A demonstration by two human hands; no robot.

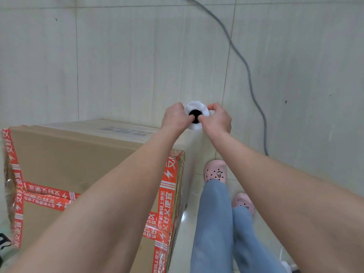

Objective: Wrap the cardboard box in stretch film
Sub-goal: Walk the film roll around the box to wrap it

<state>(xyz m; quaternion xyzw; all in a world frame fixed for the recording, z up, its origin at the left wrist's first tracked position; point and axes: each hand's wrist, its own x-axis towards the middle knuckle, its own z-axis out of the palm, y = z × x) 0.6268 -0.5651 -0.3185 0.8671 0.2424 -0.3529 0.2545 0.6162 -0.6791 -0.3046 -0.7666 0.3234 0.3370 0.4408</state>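
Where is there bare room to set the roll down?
Bare tiles beyond the box, left of the cable, and more right of the cable. The box top is bare between its tape strips, under the left arm. Crowded: the strip between box and feet.

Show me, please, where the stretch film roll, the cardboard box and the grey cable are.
stretch film roll [194,106], head view, on the white film at its upper rim.
cardboard box [69,154], head view, on its bare brown top face.
grey cable [250,79], head view, on its curved middle stretch.
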